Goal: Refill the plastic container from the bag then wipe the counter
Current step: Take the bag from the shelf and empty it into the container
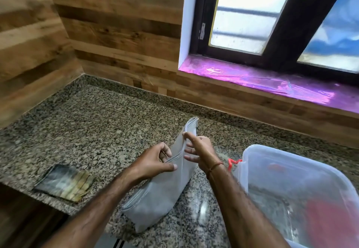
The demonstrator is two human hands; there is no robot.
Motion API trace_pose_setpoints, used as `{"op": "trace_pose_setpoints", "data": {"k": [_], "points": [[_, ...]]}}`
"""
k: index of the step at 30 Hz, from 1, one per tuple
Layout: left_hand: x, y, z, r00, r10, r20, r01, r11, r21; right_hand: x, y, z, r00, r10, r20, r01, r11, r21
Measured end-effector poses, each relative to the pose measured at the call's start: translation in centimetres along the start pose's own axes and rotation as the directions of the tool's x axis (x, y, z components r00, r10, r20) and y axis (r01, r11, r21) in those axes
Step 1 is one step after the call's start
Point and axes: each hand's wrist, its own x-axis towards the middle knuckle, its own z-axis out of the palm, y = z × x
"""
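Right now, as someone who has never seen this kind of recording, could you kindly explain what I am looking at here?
This is one wide-angle view from a camera worn on a person's head, looking down at their own bare arms; there is no machine. The left hand pinches the top edge of a pale zip bag that stands on the speckled granite counter. The right hand has its fingers spread at the bag's opening. To the right sits a clear plastic container with something red inside. A folded cloth lies at the counter's left edge. Behind are wood-look walls and a window.
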Motion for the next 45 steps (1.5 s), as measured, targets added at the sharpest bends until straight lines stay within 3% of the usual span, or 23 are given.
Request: {"op": "trace_pose_setpoints", "data": {"k": [4, 7, 10, 15, 21, 24, 30, 34, 37, 39, 42, 45], "points": [[-0.8, -0.1, 0.0, 0.999, 0.048, 0.005, -0.048, 0.999, 0.027, -1.3, -0.1, 0.8, 0.998, -0.049, 0.040, 0.051, 0.998, -0.044], [-1.4, -0.6, -0.3, 0.998, 0.054, 0.033, -0.051, 0.996, -0.079, -1.7, 0.4, 1.0, 1.000, -0.020, -0.014, 0.020, 1.000, 0.010], [-1.7, -1.3, -0.5, 0.995, -0.017, 0.097, 0.045, 0.953, -0.300, -1.9, 1.3, 0.7, 0.996, 0.079, -0.029, -0.073, 0.985, 0.158], [0.2, -1.1, 0.7, 0.988, -0.095, 0.120, 0.140, 0.884, -0.446, -3.3, 2.4, 1.4, 0.984, 0.178, 0.014, -0.165, 0.875, 0.456], [2.9, -0.1, 1.4, 0.967, -0.160, 0.201, 0.240, 0.838, -0.490, -4.2, 3.0, 1.0, 0.985, 0.171, 0.000, -0.150, 0.866, 0.476], [3.8, 0.5, 1.2, 0.961, -0.173, 0.215, 0.250, 0.876, -0.413, -4.3, 3.1, 0.7, 0.990, 0.139, -0.012, -0.117, 0.876, 0.468], [5.6, 2.2, 1.2, 0.984, -0.176, -0.010, 0.170, 0.964, -0.206, -4.3, 2.7, 0.7, 0.993, 0.078, -0.092, -0.033, 0.910, 0.413], [6.5, 1.6, -0.9, 0.959, -0.256, -0.121, 0.214, 0.936, -0.279, -4.6, 2.6, -0.2, 0.977, 0.021, -0.213, 0.054, 0.940, 0.337], [6.7, 0.6, -1.8, 0.923, -0.245, -0.296, 0.193, 0.962, -0.195, -5.0, 2.7, -0.2, 0.941, -0.132, -0.310, 0.165, 0.983, 0.081], [5.3, 0.6, -1.8, 0.946, -0.160, -0.283, 0.132, 0.985, -0.115, -6.0, 2.7, 0.1, 0.934, -0.221, -0.282, 0.211, 0.975, -0.063], [3.4, -0.1, -1.3, 0.989, -0.101, -0.105, 0.100, 0.995, -0.012, -7.3, 3.3, -0.1, 0.962, -0.212, -0.171, 0.198, 0.976, -0.094], [2.1, -0.9, -1.3, 0.979, -0.057, -0.196, 0.090, 0.982, 0.163, -7.8, 4.0, -1.0, 0.974, -0.196, -0.111, 0.181, 0.975, -0.132]]}}
